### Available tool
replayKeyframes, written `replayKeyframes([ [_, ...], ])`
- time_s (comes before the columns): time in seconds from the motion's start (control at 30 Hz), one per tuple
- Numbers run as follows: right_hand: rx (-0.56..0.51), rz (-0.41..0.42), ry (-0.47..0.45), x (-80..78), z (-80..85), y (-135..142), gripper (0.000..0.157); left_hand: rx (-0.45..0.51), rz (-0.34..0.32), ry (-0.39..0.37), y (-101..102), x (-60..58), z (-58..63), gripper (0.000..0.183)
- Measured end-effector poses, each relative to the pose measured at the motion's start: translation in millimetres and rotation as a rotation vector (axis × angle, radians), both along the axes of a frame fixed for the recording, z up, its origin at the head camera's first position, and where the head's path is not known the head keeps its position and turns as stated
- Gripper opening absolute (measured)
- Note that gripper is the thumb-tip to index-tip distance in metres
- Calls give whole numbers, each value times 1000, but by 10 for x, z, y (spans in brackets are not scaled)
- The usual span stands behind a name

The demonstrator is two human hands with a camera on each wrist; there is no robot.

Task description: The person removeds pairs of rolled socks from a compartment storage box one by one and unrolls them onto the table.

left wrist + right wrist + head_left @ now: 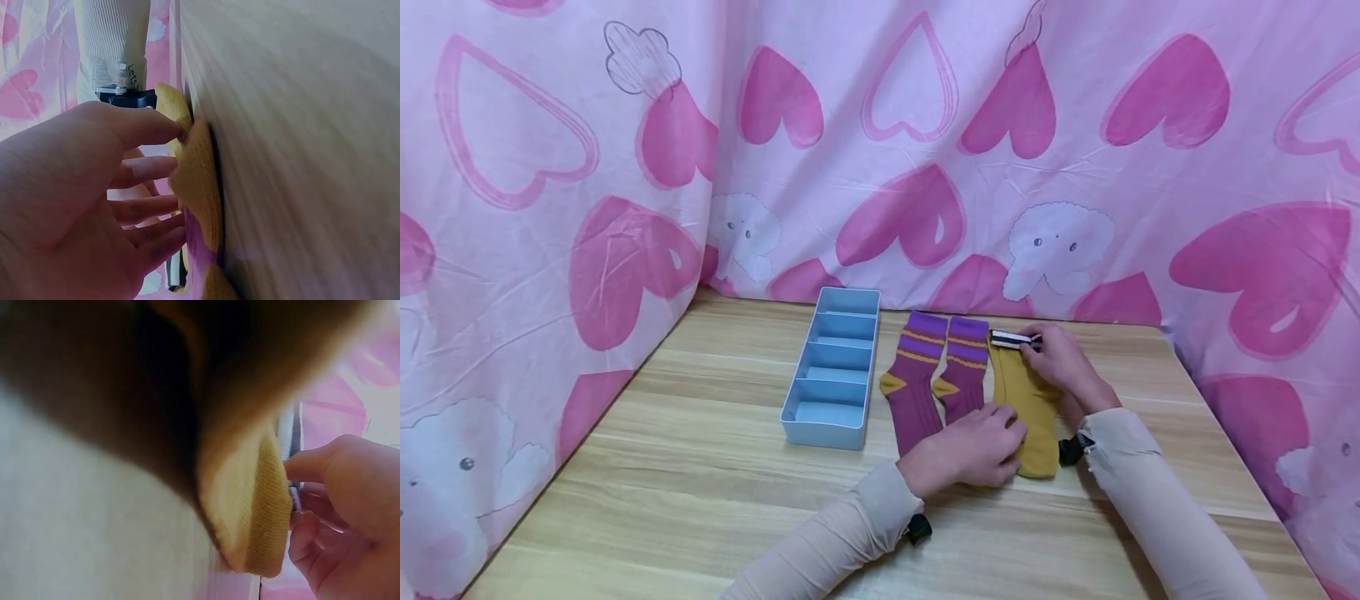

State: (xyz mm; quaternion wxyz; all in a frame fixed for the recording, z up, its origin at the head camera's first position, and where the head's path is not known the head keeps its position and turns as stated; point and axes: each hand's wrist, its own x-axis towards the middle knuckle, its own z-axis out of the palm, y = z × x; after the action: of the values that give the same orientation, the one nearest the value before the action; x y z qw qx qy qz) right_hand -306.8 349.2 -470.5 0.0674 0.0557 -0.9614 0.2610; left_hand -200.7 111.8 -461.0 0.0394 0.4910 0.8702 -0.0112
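Observation:
A mustard-yellow sock [1037, 417] with a black-and-white striped cuff lies on the table at the right. My right hand [1060, 362] pinches that cuff at its far end; in the right wrist view, thumb and curled fingers [306, 465] meet at the striped edge. Left of it lie two purple socks [917, 392] with yellow stripes and heels, side by side. My left hand [973, 446] rests over the near end of one purple sock and the yellow sock's edge. In the left wrist view its spread, lightly bent fingers [147, 209] touch a yellow toe [199, 178].
A light-blue tray [823, 435] with several compartments in a row stands left of the socks. The wooden table [700, 467] reaches back to a pink heart-patterned curtain [820, 192], which also hangs along both sides.

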Motion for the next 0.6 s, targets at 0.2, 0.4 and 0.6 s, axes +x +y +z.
replayKeyframes([
  [0.2,-13,-19,-8,-9,20,-17,22,6,-4,-5,-2,13,16,41],
  [0.4,25,6,-26,-35,23,-25,23,12,-12,4,-8,23,27,38],
  [0.6,30,30,-46,-53,5,-14,25,1,-10,-7,-9,26,28,39],
])
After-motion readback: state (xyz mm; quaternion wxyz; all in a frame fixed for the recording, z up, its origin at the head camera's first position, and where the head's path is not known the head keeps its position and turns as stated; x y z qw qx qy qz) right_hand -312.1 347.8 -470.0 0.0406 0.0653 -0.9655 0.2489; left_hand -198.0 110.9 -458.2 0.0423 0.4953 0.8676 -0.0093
